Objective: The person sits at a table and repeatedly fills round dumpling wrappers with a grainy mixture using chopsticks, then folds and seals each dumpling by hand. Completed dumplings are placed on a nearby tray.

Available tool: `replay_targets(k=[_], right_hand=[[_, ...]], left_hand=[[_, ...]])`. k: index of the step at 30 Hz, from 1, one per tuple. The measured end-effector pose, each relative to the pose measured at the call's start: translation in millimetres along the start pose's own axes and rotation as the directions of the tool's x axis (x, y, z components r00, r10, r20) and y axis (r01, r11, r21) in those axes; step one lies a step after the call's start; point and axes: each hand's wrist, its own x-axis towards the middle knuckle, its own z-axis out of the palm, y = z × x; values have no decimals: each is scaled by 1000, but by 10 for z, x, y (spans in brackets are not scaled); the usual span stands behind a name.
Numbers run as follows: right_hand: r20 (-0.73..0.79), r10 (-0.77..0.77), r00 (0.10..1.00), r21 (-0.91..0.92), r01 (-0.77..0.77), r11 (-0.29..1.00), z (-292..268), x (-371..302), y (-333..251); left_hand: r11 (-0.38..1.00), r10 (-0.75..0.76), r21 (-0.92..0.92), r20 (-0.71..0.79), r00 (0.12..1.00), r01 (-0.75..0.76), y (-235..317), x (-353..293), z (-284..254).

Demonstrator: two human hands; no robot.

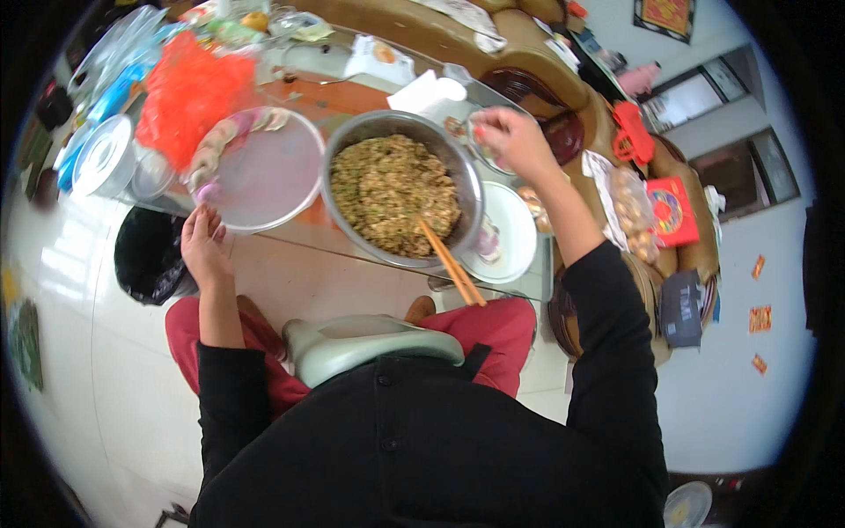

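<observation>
A large metal bowl (466, 176) of chopped filling stands on the glass table, with wooden chopsticks (449, 264) leaning on its near rim. My right hand (510, 141) is raised beyond the bowl's far right rim, fingers pinched together over a small dish; what it pinches is too small to tell. My left hand (202, 242) rests with fingers apart at the near edge of a round translucent tray (273, 180). Several folded dumplings (220, 141) line the tray's far left rim.
A white plate (515, 229) sits right of the bowl. A red plastic bag (189, 92), a white lidded tub (101, 158) and clutter crowd the far left. A black bin (150, 255) stands below. A wooden sofa with a red box (673, 211) runs along the right.
</observation>
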Motion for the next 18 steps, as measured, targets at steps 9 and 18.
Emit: replay_targets(k=[9, 18], right_hand=[[-250, 46, 967, -355, -135, 925, 493, -1369, 1791], [-294, -259, 920, -442, 109, 890, 863, -1297, 1757]], left_hand=[[985, 45, 142, 313, 949, -94, -154, -622, 505], [958, -65, 282, 413, 909, -59, 17, -1260, 727]])
